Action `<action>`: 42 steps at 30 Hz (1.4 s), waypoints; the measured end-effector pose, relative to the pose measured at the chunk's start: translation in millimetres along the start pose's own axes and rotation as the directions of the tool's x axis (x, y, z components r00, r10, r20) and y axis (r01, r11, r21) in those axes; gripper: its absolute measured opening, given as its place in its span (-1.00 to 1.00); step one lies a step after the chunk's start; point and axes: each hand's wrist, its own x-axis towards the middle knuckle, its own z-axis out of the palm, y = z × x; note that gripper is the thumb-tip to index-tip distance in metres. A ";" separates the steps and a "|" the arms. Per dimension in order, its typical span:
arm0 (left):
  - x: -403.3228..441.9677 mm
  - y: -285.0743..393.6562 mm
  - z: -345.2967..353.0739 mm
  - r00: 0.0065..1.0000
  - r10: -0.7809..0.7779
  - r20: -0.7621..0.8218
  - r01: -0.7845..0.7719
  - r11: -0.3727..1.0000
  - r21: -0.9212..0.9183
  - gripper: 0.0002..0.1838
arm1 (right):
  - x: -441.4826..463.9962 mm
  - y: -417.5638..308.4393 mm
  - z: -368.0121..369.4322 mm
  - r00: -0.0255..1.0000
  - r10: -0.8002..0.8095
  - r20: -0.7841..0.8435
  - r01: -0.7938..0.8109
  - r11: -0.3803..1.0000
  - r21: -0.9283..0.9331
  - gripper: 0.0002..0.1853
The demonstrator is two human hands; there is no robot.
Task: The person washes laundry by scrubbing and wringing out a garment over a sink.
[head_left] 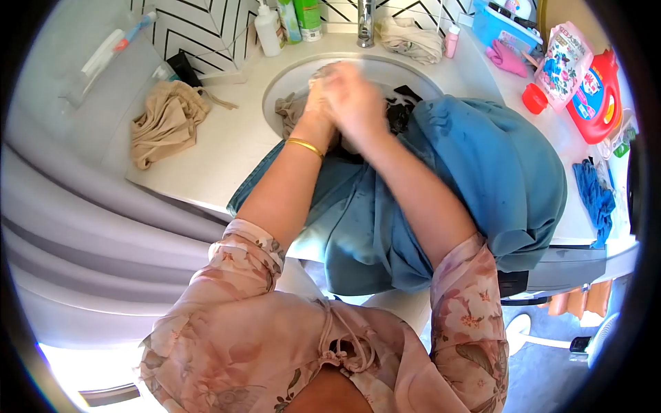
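Observation:
Both hands are together over the white round sink [430, 86]. My left hand [319, 103], with a gold bangle at the wrist, is closed, and a bit of beige cloth shows at its top. Pressed against it is my right hand [358, 103], smeared by motion, so its fingers cannot be made out. Below them in the basin lie a beige-grey cloth [292, 113] and a black cloth [401, 113]. A large blue-teal fabric [492, 165] spills over the sink's front edge, beneath my forearms.
A crumpled beige garment [169, 122] lies on the counter [231, 148] at left. Behind the sink stand a faucet [365, 24], bottles [268, 31] and another folded cloth [412, 40]. At right are a red detergent bottle [597, 100], a refill pouch [564, 65] and a blue basket [506, 27].

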 end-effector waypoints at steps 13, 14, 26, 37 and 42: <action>-12.1 -7.4 -15.4 0.922 0.127 0.367 -0.144 0.989 0.019 -0.71 | -1.5 1.7 8.3 0.991 -0.116 -0.068 0.110 0.990 -0.090 -0.70; -15.4 -4.4 5.0 0.971 0.095 0.218 -0.108 0.993 0.052 -0.71 | -4.0 0.5 16.2 0.980 -0.190 -0.049 0.185 0.978 -0.097 -0.72; -22.7 54.3 31.2 0.888 0.424 -0.180 -0.400 0.903 0.156 -0.81 | 46.8 33.2 -48.5 0.893 0.150 0.423 -0.425 0.585 0.691 -0.51; -19.9 65.6 11.0 0.941 0.329 -0.072 -0.335 0.939 -0.083 -0.71 | 27.2 49.6 -11.7 0.728 0.479 0.491 -0.672 0.638 0.376 -0.47; -31.0 52.9 34.6 0.954 0.270 -0.130 -0.292 0.937 -0.194 -0.85 | 43.0 41.8 -29.0 0.829 0.409 0.381 -0.476 0.160 0.865 -0.72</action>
